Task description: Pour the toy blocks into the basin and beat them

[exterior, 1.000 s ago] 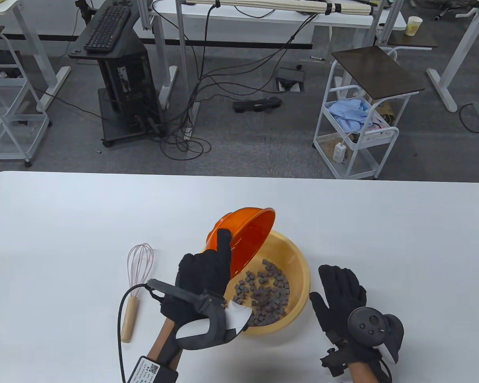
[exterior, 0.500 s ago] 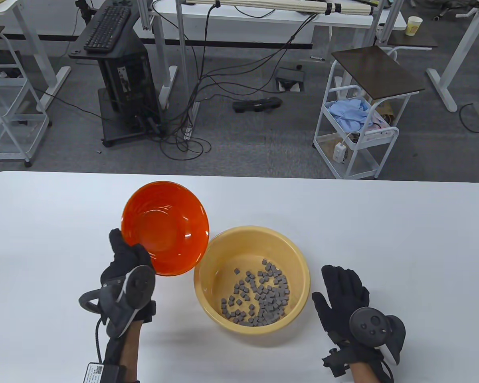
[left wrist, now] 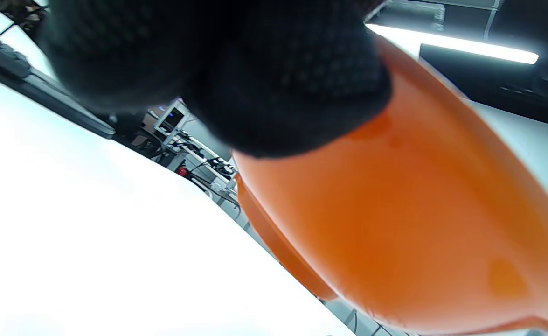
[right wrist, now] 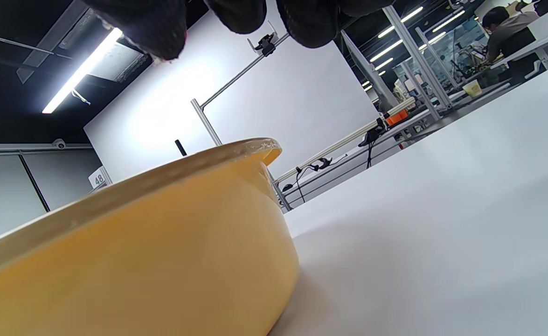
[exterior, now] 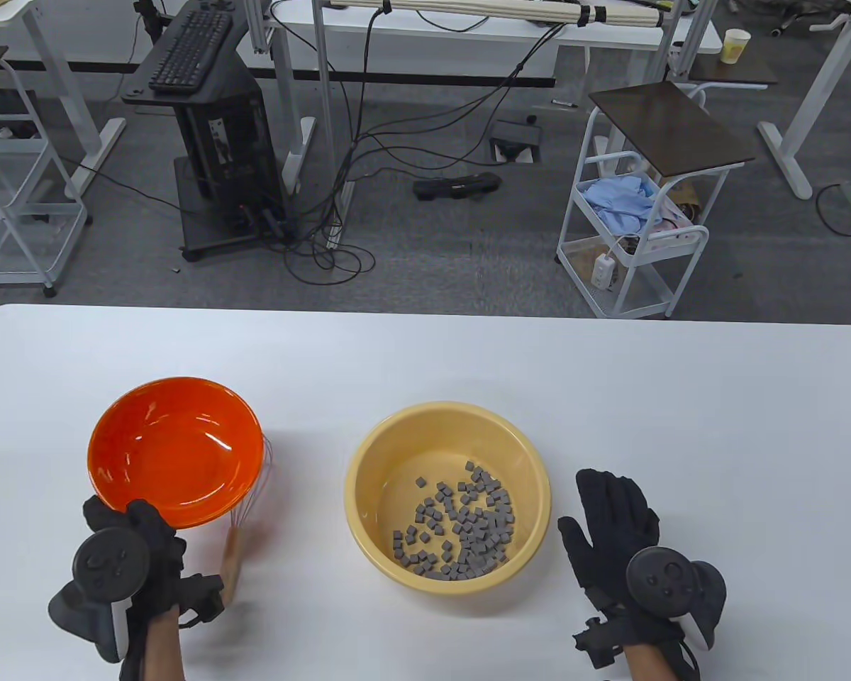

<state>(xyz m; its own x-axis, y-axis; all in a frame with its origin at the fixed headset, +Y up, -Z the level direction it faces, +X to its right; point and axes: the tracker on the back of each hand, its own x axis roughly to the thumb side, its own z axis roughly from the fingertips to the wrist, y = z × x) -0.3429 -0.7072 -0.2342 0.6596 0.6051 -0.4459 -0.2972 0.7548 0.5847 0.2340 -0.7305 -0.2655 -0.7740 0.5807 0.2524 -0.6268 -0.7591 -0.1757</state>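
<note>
- Since a second ago, the left hand [exterior: 124,560] has carried the orange bowl [exterior: 174,454] away from above the yellow basin [exterior: 369,454] and out toward the counter's [exterior: 681,397] left edge; the bowl, then tipped over the basin, now faces up and looks empty.
- Its fingers grasp the bowl at the near rim. The bowl covers most of the whisk [exterior: 232,560], whose wooden handle shows blurred beside the hand.
- All the grey toy blocks [exterior: 461,525] lie in the basin, gathered on its near right side. The basin sits near the middle of the counter, toward the front edge.
- The right hand [exterior: 610,532] rests flat just right of the basin, fingers released and straight, holding nothing.
- Step in hand, as I judge it: set the bowl down, then take up the whisk. Setting the bowl clear of the whisk would leave the handle free to grasp; steadying the basin with the right hand should keep it from sliding once beating starts.
- Only the table view shows the blocks and the whisk. The left wrist view shows the bowl's underside [left wrist: 395,224] with a gloved finger [left wrist: 301,93] on it. The right wrist view shows the basin's outer wall [right wrist: 162,261] close by and fingertips [right wrist: 148,28] hanging clear of it.
</note>
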